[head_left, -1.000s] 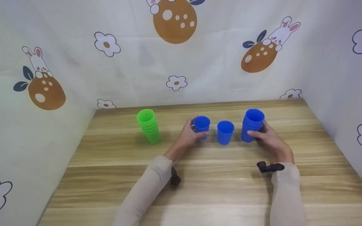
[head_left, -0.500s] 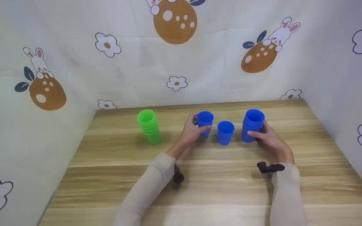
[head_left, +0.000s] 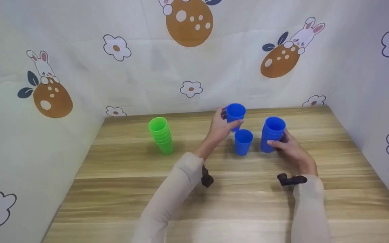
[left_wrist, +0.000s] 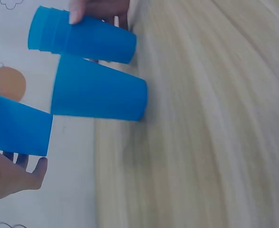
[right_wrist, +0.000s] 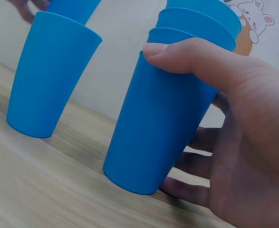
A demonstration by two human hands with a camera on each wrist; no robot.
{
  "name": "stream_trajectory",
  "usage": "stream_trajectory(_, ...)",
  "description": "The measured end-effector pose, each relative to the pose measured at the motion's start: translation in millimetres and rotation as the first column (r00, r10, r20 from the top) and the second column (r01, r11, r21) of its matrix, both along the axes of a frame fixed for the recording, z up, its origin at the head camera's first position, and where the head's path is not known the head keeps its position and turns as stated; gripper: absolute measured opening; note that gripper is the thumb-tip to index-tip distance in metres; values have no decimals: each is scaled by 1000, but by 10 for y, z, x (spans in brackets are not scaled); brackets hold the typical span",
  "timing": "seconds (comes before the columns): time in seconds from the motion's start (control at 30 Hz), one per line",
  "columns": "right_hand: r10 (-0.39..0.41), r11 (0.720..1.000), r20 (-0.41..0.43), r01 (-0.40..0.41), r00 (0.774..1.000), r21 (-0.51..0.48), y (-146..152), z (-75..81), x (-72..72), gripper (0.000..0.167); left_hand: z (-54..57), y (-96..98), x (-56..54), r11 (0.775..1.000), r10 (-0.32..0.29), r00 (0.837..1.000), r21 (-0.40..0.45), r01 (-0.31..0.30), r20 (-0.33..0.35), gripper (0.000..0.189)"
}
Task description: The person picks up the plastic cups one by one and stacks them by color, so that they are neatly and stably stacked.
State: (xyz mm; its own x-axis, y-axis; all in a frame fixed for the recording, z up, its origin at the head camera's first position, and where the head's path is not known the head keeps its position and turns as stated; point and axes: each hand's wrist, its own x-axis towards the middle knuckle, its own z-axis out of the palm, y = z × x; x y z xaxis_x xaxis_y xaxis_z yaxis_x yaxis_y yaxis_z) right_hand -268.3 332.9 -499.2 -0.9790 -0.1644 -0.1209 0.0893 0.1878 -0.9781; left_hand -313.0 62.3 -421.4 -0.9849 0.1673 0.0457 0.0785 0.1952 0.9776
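My left hand point(head_left: 222, 125) grips a single blue cup point(head_left: 235, 116), held upright in the air behind and above another blue cup point(head_left: 243, 143) that stands on the table. The left wrist view shows the held cup point(left_wrist: 18, 124) clear of the wooden surface, thumb on one side and fingers on the other. To the right, my right hand point(head_left: 292, 148) grips a stack of nested blue cups point(head_left: 271, 141) standing on the table. In the right wrist view its thumb presses the stack point(right_wrist: 153, 118) just below the nested rims, with fingers around the far side.
A stack of nested green cups point(head_left: 163, 138) stands upright at the left of the wooden table point(head_left: 241, 209). A patterned cloth point(head_left: 147, 74) hangs close behind the table's back edge and along both sides.
My left hand has raised its blue cup off the table and carried it right and back, to above the standing blue cup. The right hand stays on its stack.
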Motion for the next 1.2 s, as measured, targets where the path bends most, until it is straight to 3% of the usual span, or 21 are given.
stream_trajectory(0.3, 5, 1000, -30, -5, 1000, -18, -5, 12, -8, 95, 378, 335, 69, 997, -74, 993, 0, 74, -95, 72)
stream_trajectory(0.5, 5, 1000, -11, -5, 1000, 14, 9, 34, -17, 98, 490, 580, 168, 990, -142, 985, -38, 138, -100, 73)
stream_trajectory(0.77, 6, 998, 8, -7, 1000, 57, 32, 16, -17, 101, 498, 820, 225, 982, -187, 973, -33, 184, -133, 72)
stream_trajectory(1.03, 20, 998, 5, -21, 1000, 61, 29, 8, -14, 102, 366, 892, 237, 976, -218, 965, -41, 214, -143, 70)
stream_trajectory(1.2, 28, 999, -39, -27, 999, 36, 28, -17, -18, 99, 279, 870, 225, 971, -239, 963, -37, 236, -126, 70)
